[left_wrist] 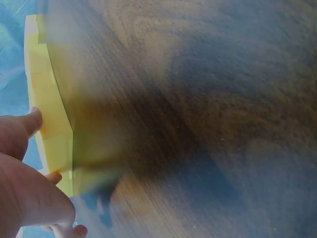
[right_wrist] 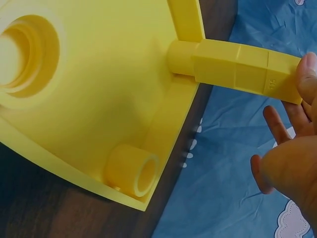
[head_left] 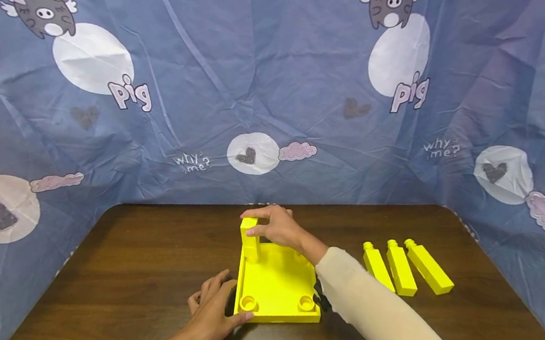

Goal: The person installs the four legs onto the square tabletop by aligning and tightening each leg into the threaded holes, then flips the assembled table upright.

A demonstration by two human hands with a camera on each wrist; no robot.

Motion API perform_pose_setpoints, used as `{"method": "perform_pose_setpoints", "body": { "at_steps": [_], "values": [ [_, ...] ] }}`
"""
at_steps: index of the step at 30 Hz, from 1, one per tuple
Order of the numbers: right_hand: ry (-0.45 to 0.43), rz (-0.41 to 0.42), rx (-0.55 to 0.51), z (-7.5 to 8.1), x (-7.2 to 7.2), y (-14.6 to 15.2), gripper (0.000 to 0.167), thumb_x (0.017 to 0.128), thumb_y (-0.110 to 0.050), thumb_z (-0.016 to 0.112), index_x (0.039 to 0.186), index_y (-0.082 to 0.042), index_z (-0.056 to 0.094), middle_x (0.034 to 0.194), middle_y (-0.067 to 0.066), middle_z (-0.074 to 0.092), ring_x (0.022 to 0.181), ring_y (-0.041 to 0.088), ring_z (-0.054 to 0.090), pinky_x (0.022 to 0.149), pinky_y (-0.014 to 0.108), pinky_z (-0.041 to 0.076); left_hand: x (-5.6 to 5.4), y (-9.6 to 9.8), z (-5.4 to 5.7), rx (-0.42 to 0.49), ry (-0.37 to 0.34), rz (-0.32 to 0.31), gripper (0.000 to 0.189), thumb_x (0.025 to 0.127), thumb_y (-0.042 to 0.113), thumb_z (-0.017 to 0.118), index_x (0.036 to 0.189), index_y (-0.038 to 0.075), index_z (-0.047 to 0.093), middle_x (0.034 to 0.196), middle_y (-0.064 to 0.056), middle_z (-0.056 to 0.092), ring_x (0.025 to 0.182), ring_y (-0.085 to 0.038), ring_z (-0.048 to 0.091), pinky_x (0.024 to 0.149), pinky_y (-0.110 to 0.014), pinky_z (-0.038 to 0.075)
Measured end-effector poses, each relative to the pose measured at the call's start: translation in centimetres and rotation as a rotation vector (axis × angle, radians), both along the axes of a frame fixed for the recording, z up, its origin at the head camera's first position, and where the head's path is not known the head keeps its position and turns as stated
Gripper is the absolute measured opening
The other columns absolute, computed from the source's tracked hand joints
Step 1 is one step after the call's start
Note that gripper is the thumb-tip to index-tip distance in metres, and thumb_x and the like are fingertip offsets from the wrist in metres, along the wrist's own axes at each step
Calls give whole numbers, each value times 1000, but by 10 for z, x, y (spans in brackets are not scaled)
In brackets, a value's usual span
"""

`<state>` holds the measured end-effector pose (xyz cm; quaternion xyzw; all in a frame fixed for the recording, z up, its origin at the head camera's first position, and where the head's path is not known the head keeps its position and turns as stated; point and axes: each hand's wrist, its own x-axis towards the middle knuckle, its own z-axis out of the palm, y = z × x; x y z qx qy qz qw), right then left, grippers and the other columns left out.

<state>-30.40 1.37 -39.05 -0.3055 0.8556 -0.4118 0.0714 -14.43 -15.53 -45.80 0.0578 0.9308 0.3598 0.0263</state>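
Note:
A yellow square panel (head_left: 277, 287), like a toy tabletop turned underside up, lies on the table with a raised rim and round corner sockets. At its far left corner a yellow square leg (head_left: 249, 239) stands upright, its round end at the socket, as the right wrist view also shows. My right hand (head_left: 279, 226) pinches the top of that leg between thumb and fingers. My left hand (head_left: 210, 313) holds the panel's near left corner, thumb on the near side and fingers along the left side. The left wrist view shows the thumb (left_wrist: 32, 121) against the yellow side.
To the right of the panel lie three more yellow legs (head_left: 402, 268), side by side with their round knobs pointing away. The brown wooden table (head_left: 153, 257) ends at the back against a blue printed cloth (head_left: 203, 74), which also hangs along both sides.

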Motion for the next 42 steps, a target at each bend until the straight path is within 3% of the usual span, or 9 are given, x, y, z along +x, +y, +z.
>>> {"method": "perform_pose_setpoints", "body": {
  "at_steps": [12, 20, 26, 37, 42],
  "values": [
    [29, -12, 8, -5, 0, -1, 34, 87, -22, 72, 121, -21, 69, 123, -5, 66, 120, 20, 53, 102, 50, 19, -2, 0, -2, -32, -5, 20, 64, 77, 45, 77, 127, 12, 55, 151, -20, 28, 135, -42, 21, 92, -70, 10],
    [16, 0, -4, -3, 1, 0, 36, 88, -22, 71, 123, -18, 67, 127, -3, 64, 124, 21, 50, 104, 52, 18, -1, 0, 0, -3, 18, 10, 63, 77, 44, 78, 125, 11, 55, 151, -21, 27, 135, -43, 20, 92, -70, 9],
    [-5, 17, -40, -4, 1, 0, 36, 89, -21, 70, 125, -18, 66, 128, -3, 63, 128, 22, 48, 108, 59, 11, -1, -1, -1, 3, 10, 7, 62, 77, 44, 78, 124, 11, 55, 151, -22, 27, 135, -44, 19, 92, -71, 8],
    [-47, -14, -39, -2, 6, 6, 48, 87, -26, 72, 134, -22, 59, 138, -4, 54, 138, 24, 34, 112, 57, 4, -3, 0, -1, -14, 0, 14, 63, 77, 45, 78, 125, 9, 55, 150, -22, 28, 135, -43, 21, 92, -69, 10],
    [-59, -55, -68, 1, 10, 12, 50, 85, -25, 75, 132, -22, 60, 135, -4, 57, 134, 23, 36, 110, 52, 12, -3, 0, -1, -14, 0, 16, 64, 76, 45, 78, 125, 10, 55, 150, -22, 27, 134, -44, 20, 91, -69, 9]
  ]
}}
